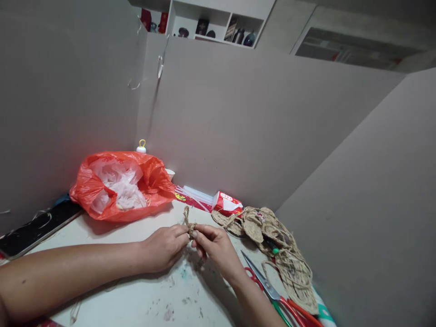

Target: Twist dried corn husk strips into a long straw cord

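Note:
Between my two hands, above the middle of the white table (146, 299), is a small piece of knotted brown rope (191, 228) with a loop standing up from it. My left hand (166, 247) is closed on its left side, fingertips pressed against the rope. My right hand (216, 247) pinches the same piece from the right between thumb and fingers. Scissors with red handles (269, 286) lie beside my right forearm. A pile of woven straw pieces and rope (289, 263) lies further right.
An orange plastic bag (98, 206) holding white plastic stands at the back left. A dark flat object (37, 229) lies left of it. A red and white packet (227, 203) sits near the back partition (238, 127). Grey partitions enclose the table.

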Tool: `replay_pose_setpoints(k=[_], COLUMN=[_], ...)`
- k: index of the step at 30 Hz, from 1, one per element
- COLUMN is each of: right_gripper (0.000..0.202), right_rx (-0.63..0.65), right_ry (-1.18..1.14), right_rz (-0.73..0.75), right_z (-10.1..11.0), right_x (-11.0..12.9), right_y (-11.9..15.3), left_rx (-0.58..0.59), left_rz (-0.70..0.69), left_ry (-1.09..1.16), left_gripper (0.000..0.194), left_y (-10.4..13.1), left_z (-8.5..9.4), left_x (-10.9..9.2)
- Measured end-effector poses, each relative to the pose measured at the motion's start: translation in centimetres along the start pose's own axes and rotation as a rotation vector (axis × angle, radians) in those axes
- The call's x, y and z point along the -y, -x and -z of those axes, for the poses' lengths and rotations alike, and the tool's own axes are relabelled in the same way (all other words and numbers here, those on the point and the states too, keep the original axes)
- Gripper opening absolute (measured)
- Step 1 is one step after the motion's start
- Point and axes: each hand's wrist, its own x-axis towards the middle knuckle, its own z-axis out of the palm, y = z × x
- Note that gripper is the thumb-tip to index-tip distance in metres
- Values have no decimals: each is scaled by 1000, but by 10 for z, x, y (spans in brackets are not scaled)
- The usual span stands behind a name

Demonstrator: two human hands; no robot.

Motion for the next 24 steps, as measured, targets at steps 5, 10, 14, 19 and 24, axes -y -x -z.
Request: replay_pose_setpoints(k=[5,10,14,19,24], right_gripper=[24,22,17,18,29], right_rx=[87,-54,-182,-26,95], right_ry=[173,323,244,-21,-223], right_rz=[17,112,96,-72,-179], right_z=[5,-2,-10,1,11], right_x=[-1,-2,3,3,7], right_y=[3,9,10,8,7], left_rx=[96,112,104,70,-38], left_rz=[0,-8,24,14,-95], left_ry=[-10,-71,-142,-236,-262], left_gripper=[30,23,23,22,10], left_y=[-1,1,1,2,0], left_z=[1,1,1,1,3], left_x=[-3,-3,-3,-1,-7])
